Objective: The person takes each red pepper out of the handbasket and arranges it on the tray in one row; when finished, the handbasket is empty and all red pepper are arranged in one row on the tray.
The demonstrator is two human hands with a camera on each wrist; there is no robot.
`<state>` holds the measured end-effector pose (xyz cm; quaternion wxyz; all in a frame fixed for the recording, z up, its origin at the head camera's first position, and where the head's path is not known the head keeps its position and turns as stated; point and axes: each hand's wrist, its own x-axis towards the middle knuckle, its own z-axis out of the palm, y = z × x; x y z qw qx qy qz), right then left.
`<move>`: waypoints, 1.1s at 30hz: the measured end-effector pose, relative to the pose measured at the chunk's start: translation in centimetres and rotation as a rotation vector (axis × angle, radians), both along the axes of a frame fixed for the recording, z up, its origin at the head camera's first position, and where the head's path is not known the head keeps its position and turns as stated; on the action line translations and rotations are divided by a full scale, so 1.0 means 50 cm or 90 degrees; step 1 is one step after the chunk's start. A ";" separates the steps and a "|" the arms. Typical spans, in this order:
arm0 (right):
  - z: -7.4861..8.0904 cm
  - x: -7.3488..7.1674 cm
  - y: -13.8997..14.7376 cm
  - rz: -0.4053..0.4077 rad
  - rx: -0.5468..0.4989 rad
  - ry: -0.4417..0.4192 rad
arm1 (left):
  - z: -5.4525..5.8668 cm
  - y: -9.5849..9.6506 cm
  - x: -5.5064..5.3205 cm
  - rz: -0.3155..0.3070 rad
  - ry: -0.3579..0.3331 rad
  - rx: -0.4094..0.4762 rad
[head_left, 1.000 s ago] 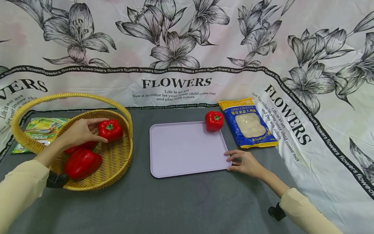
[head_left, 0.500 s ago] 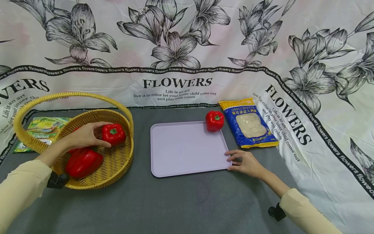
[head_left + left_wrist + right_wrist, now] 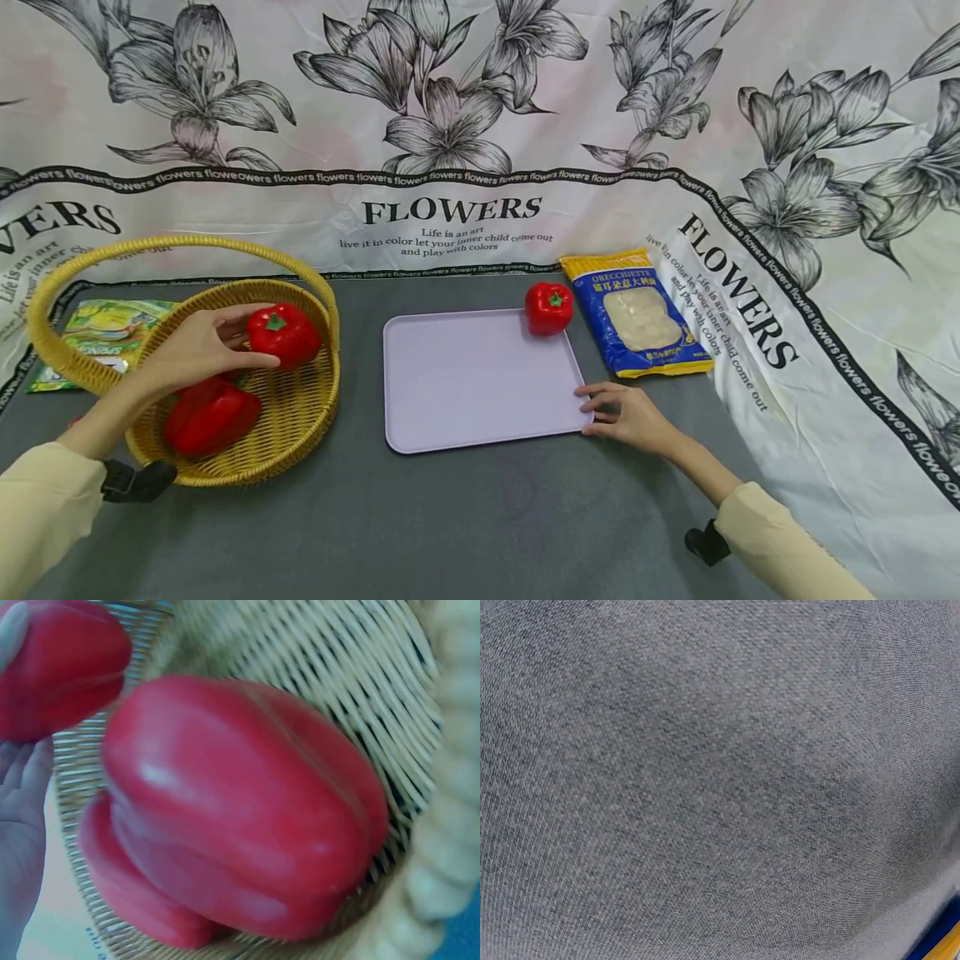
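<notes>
In the head view my left hand [image 3: 198,346] holds a red bell pepper [image 3: 288,337] by its side, thumb and fingers spread around it, over the yellow wicker basket [image 3: 318,429]. The left wrist view shows that held pepper [image 3: 67,667] at upper left. Beneath my hand another red pepper [image 3: 212,417] lies on its side in the basket, with one more [image 3: 142,885] partly hidden behind it. My right hand [image 3: 630,418] holds the right edge of a pale lilac tray [image 3: 480,379]. At the tray's far right corner sits a red bell pepper [image 3: 549,308].
A blue and yellow orecchiette bag [image 3: 637,315] lies right of the tray. Behind the basket is a green and yellow packet [image 3: 112,329], partly covered. The basket's tall handle [image 3: 183,243] arches over my left forearm. Dark grey cloth [image 3: 450,525] covers the table.
My left hand has lifted the bell pepper a little off the basket's inside, and it looks nearer to the head camera. The right hand and tray have stayed put.
</notes>
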<state>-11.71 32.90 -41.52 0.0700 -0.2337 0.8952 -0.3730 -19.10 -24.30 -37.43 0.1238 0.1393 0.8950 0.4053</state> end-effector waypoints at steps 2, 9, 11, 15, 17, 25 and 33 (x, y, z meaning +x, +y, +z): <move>0.000 0.001 -0.002 -0.006 0.002 -0.003 | 0.010 -0.006 0.009 0.012 -0.003 -0.003; -0.033 -0.008 0.014 -0.014 0.009 0.003 | 0.031 -0.033 0.038 0.029 -0.020 -0.020; -0.050 -0.013 0.025 -0.015 0.011 0.003 | 0.033 -0.039 0.048 0.042 -0.019 -0.024; -0.068 -0.020 0.038 -0.014 0.002 -0.001 | 0.031 -0.046 0.069 0.053 0.007 -0.016; -0.072 -0.022 0.041 -0.013 -0.008 0.000 | 0.029 -0.047 0.081 0.057 0.022 -0.006; -0.077 -0.023 0.044 -0.011 0.003 0.027 | 0.014 -0.037 0.115 0.063 0.055 0.082; -0.078 -0.023 0.044 -0.016 0.014 0.030 | 0.013 -0.023 0.134 0.052 0.084 0.162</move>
